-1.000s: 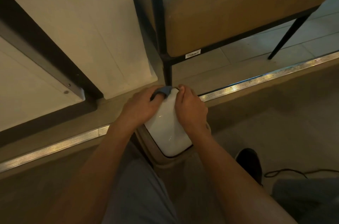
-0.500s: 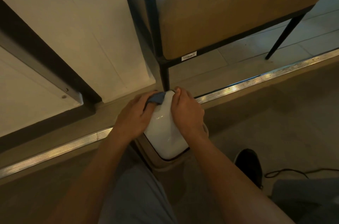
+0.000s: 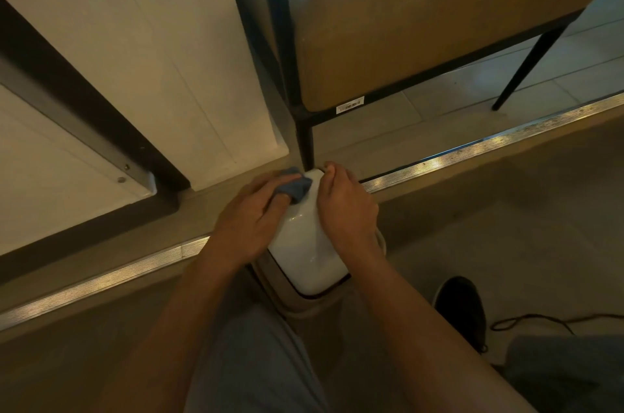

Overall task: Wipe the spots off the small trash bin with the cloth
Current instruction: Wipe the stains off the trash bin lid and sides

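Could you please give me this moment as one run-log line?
left hand: holds cloth on bin lid | right hand: grips bin | phase: wiping

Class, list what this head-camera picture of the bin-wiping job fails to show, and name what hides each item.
1. Spots on the trash bin: none can be made out in the dim light, and both hands cover part of the lid.
2. Bin's far side: hidden behind the left hand and right hand.
3. Most of the blue cloth: bunched under the left hand's fingers.
4. Bin's base: hidden below its own lid.
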{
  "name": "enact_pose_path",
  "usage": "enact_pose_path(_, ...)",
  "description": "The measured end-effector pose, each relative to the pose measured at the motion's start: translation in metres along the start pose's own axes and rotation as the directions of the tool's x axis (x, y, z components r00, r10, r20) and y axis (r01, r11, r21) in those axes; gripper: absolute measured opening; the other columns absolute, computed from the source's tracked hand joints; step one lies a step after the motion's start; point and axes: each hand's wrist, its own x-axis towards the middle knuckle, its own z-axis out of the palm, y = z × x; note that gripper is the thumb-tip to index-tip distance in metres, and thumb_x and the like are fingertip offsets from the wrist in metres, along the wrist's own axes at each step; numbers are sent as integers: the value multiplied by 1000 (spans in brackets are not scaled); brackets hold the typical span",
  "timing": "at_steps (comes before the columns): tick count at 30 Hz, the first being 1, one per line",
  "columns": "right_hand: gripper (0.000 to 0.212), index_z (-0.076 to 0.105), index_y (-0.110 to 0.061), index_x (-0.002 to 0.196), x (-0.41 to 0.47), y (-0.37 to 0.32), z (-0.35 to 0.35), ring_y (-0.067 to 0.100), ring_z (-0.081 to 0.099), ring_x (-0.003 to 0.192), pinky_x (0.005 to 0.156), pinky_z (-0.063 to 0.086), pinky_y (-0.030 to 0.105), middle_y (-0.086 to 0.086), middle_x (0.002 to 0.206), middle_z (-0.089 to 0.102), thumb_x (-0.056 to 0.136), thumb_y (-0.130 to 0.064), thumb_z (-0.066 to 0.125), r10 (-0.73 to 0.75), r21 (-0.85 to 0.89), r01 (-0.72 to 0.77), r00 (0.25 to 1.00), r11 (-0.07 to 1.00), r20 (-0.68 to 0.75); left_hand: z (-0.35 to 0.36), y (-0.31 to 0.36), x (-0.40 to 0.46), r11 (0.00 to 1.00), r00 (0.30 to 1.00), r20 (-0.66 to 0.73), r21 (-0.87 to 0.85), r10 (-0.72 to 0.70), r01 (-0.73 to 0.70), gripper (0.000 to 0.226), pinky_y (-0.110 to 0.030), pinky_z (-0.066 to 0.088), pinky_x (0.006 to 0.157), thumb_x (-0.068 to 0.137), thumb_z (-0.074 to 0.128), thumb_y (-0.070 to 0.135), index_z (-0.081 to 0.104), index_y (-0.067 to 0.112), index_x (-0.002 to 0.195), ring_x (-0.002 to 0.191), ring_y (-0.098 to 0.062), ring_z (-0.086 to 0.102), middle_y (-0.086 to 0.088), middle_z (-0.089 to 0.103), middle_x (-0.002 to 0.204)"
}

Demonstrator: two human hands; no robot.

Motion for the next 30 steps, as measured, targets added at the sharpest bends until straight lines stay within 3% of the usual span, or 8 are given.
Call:
enact_pose_path(6,41,56,-19,131,1,-3,-2,23,64,103,85,47,37,3,120,64,107,-35,25,46,28,-46,999,999,8,-1,2,32,934,930,103,-23,-353,357,52,-34,30,109,105,26,54,44,32,147,138,-26,42,-5,44,155)
enact_pose_path(10,42,55,-19,132,1,-5,-2,25,64,104,86,48,40,4,123,63,107,-35,25,50,-13,-50,999,999,-2,1,13,39,979,967,160,69,-200,191,54,-44,40,107,94,24,66,44,49,141,128,-23,50,4,51,147)
enact_pose_path(16,40,54,-17,132,5,0,-1,26,63,106,82,45,36,7,124,62,107,-33,26,33,7,-33,999,999,41,14,0,-45,941,999,-6,335,46,-42,59,-44,15,119,96,19,65,33,46,151,151,-22,12,8,16,165)
enact_pose_path(19,41,54,-18,131,6,1,-2,23,62,106,84,44,36,6,122,62,108,-35,25,41,53,-44,997,998,66,24,-13,-63,928,981,-123,361,150,-97,53,-50,28,115,101,29,57,48,35,146,148,-34,23,-2,30,161)
enact_pose_path(21,43,54,-19,133,10,3,-1,23,60,109,89,45,38,6,124,61,108,-36,24,49,97,-61,992,993,115,26,-16,-54,932,966,-183,344,182,-110,47,-46,33,113,101,39,50,55,32,141,142,-32,33,-4,39,155)
enact_pose_path(24,42,54,-16,134,22,6,-6,24,57,114,88,38,29,10,126,60,108,-33,25,52,170,-94,970,981,239,31,-4,-32,964,949,-296,265,104,-23,41,-38,35,110,98,50,39,61,30,136,131,-23,42,-3,49,144)
enact_pose_path(27,41,51,-10,135,32,5,-18,24,53,115,86,32,23,16,131,58,109,-27,25,12,190,-93,920,977,391,39,9,-16,972,937,-350,228,21,64,38,-46,42,105,97,53,36,61,28,134,124,-25,47,-6,54,136)
enact_pose_path(30,42,47,-10,141,39,5,-27,18,49,118,90,32,23,15,140,52,109,-27,25,-14,209,-102,870,973,493,50,18,-18,947,927,-364,319,92,32,36,-49,44,101,96,56,35,64,27,130,120,-28,49,-7,56,131)
